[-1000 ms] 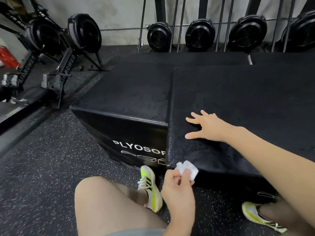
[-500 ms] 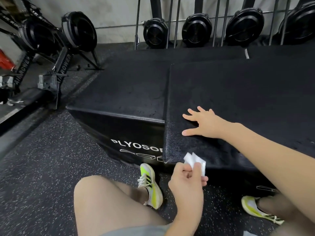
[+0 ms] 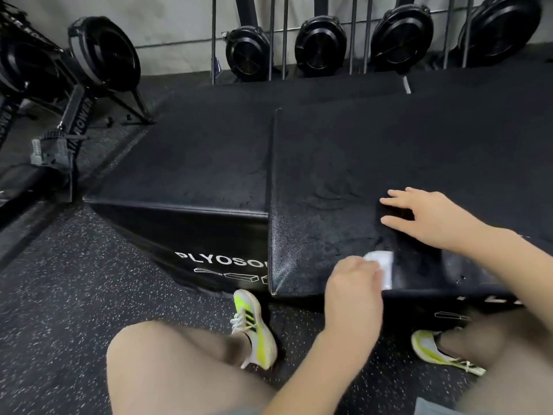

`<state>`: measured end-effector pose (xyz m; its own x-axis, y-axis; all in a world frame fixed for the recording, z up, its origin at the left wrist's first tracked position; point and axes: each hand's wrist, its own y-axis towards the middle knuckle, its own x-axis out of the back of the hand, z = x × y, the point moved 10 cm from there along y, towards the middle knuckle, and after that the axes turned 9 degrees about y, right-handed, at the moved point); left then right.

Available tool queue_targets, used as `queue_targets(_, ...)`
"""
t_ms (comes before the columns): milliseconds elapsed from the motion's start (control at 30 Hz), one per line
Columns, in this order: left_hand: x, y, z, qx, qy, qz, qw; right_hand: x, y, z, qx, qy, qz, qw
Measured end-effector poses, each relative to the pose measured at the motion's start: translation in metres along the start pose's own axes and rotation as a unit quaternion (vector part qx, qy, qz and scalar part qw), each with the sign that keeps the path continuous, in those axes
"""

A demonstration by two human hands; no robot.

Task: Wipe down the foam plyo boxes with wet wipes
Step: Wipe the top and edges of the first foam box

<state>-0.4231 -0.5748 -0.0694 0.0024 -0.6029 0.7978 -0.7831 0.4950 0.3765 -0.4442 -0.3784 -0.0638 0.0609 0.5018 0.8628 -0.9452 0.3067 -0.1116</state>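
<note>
On nearer plyo box, left hand grip pinching wet wipe, right hand spread flat

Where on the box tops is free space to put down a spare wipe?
The lower box top is bare, from its front edge to the back. The higher box is bare behind the right hand. Its near edge is crowded: left hand with the wipe.

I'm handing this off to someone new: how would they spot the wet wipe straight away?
Start at the taller black foam box on the right, where the right hand rests flat on top. Go down to its near edge, where the left hand grips a small wet wipe. It is the only white thing on the black boxes.
</note>
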Motion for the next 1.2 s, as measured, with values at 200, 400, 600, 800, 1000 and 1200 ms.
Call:
queue_targets(200,0.015,0.001,0.044,-0.002,0.029,-0.011,1.0,-0.003,-0.004,-0.001,0.015,0.008,0.023,1.0)
queue_targets(400,0.03,0.017,0.074,0.088,0.042,-0.06,0.993,-0.01,0.002,-0.001,0.01,-0.029,0.043,0.999)
queue_targets(600,-0.03,0.014,-0.031,-0.115,0.031,0.066,0.991,-0.004,0.005,-0.006,0.009,-0.023,0.04,0.999)
queue_targets(800,0.01,0.071,0.022,-0.118,0.053,0.008,0.992,0.009,0.012,-0.01,0.027,-0.008,0.017,0.999)
queue_targets(1000,0.031,0.103,0.024,-0.032,0.119,-0.012,0.992,0.003,0.014,-0.007,0.017,-0.042,0.032,0.998)
queue_targets(1200,-0.022,0.066,-0.004,-0.182,0.093,0.095,0.974,0.015,0.016,-0.01,0.026,0.002,0.029,0.999)
